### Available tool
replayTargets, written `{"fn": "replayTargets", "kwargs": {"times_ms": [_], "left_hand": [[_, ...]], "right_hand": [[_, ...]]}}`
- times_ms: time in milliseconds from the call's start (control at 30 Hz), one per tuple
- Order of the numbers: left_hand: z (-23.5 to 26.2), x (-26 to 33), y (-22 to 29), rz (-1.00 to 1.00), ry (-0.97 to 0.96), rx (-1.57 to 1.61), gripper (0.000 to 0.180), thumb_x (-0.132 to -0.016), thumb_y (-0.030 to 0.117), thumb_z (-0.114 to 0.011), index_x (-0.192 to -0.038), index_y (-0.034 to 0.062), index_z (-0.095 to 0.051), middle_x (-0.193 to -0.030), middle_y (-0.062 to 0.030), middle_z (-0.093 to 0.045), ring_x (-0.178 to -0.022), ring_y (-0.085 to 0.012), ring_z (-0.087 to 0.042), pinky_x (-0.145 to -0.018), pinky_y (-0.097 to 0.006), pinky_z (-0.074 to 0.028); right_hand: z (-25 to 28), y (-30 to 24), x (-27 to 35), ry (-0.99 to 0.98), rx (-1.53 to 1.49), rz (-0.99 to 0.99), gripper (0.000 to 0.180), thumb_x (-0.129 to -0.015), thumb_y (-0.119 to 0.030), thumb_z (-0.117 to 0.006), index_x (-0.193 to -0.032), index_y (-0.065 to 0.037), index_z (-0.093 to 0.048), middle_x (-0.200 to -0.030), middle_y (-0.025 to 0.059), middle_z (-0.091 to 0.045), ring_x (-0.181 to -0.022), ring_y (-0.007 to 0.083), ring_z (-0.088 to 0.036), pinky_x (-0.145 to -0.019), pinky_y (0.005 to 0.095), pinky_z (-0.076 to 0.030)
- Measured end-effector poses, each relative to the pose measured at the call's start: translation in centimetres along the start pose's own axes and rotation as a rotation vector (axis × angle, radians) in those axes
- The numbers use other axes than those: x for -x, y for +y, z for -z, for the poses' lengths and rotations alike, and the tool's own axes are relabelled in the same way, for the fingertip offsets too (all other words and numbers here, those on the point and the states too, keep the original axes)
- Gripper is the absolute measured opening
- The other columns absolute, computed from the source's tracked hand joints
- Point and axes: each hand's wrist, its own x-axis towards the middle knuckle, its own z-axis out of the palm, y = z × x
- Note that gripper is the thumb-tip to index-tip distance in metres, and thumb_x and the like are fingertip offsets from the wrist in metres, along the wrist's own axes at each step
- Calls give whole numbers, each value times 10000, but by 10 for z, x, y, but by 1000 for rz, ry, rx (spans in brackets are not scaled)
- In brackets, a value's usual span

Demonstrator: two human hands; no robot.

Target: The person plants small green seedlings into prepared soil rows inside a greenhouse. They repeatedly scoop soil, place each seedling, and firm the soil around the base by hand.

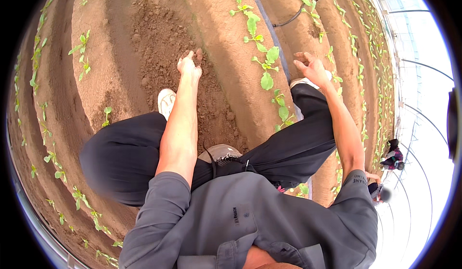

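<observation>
I crouch over a raised soil bed [159, 43] with my knees spread apart. My left hand [189, 65] reaches forward and down, its soil-covered fingertips touching the loose, dug-up earth [163, 38]. My right hand [312, 67] hovers open, fingers spread and dusty, holding nothing, just right of a row of young green seedlings [266, 64] planted along a dark drip line [272, 38].
Ridged beds run away from me, with seedling rows on the far left [45, 124] and on the right [358, 52]. My white shoes [166, 100] rest on the soil. Another person crouches at the right edge [392, 156] under the greenhouse cover [423, 76].
</observation>
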Motion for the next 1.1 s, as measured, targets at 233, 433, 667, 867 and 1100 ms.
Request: {"fn": "replayTargets", "kwargs": {"times_ms": [233, 433, 667, 867, 1100], "left_hand": [[-46, -14, 38, -113, -34, -339, 464, -893, 224, -720, -1248, 52, -476, -951, -117, -689, -638, -200, -649, -568, -370, -528], [-114, -28, 71, -255, -228, -613, 269, -897, 263, -716, -987, 69, -553, -720, -24, -602, -503, -119, -528, -398, -260, -380], [-196, -40, 49, -268, -443, -970, 291, -905, 298, -700, -1047, 70, -588, -749, 10, -611, -541, -72, -514, -443, -221, -354], [-248, -73, 12, -574, -675, -1492, 300, -903, 218, -672, -1117, 13, -622, -824, -36, -657, -688, -113, -575, -599, -279, -461], [-277, -87, -13, -655, -1183, -1757, 410, -841, -21, -576, -1243, 49, -610, -1048, -83, -686, -922, -174, -629, -836, -319, -507]], "right_hand": [[-27, -21, -140, 96, -34, 18, 464, -842, -280, -694, -1224, -25, -626, -1091, 160, -698, -968, 243, -686, -878, 341, -525], [-77, -53, -250, 88, 145, 164, 726, -774, -420, -730, -1309, 32, -535, -1354, 221, -524, -1279, 316, -497, -1057, 419, -413], [-118, -60, -298, 120, 105, 142, 617, -780, -433, -725, -1185, 13, -591, -1271, 193, -569, -1282, 340, -433, -1077, 493, -334], [-116, -45, -302, 98, -20, 165, 378, -767, -280, -677, -1048, -28, -650, -1112, 156, -652, -1167, 330, -510, -993, 457, -397], [-115, -34, -291, 127, -174, 255, 237, -746, -171, -661, -934, -26, -672, -1003, 165, -657, -946, 318, -620, -851, 387, -486]]}}
